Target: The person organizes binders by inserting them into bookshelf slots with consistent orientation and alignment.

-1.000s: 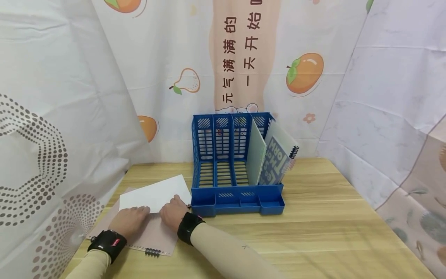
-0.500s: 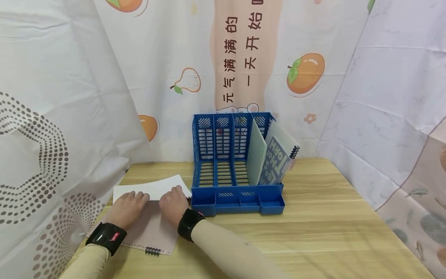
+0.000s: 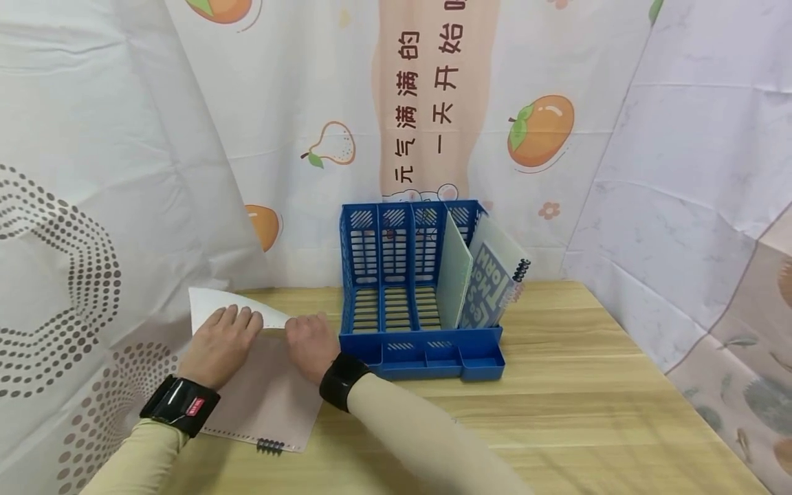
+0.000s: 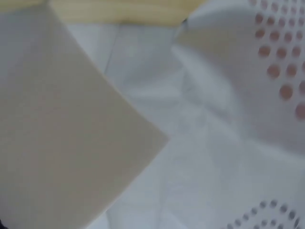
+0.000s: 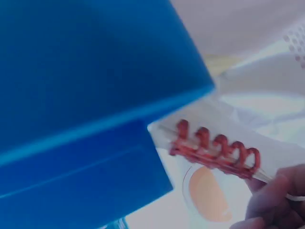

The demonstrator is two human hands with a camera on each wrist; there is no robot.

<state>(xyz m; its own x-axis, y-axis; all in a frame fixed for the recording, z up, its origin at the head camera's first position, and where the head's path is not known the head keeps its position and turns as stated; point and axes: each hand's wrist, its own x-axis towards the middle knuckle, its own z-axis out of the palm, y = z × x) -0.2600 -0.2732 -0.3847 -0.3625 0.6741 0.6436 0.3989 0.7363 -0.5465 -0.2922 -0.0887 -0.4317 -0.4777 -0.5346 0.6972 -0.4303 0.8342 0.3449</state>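
Observation:
A white spiral notebook [image 3: 213, 302] is raised at the left of the table, its far left corner tipped up. My left hand [image 3: 223, 344] grips its near edge, with the thumb hidden beneath the fingers. Close to the blue file rack, my right hand [image 3: 312, 344] grips the same notebook farther right. In the right wrist view, fingers [image 5: 276, 195] pinch its edge beside a reddish coil [image 5: 217, 150]. The left wrist view shows a broad greyish cover [image 4: 81, 133] but no hand. Below the hands lies a pinkish spiral notebook [image 3: 260, 399] with a short dark coil along its near edge.
The blue file rack [image 3: 402, 356] stands mid-table, with small trays along its front. Its right-hand slots hold a pale green board [image 3: 454, 275] and a notebook with printed lettering [image 3: 491, 282]. Patterned curtains [image 3: 297, 227] hang behind and at both sides of the wooden table [image 3: 557, 412].
Both hands have moved away from the body and the white notebook has risen with them, its left corner tipping up. More of the pinkish notebook's cover shows.

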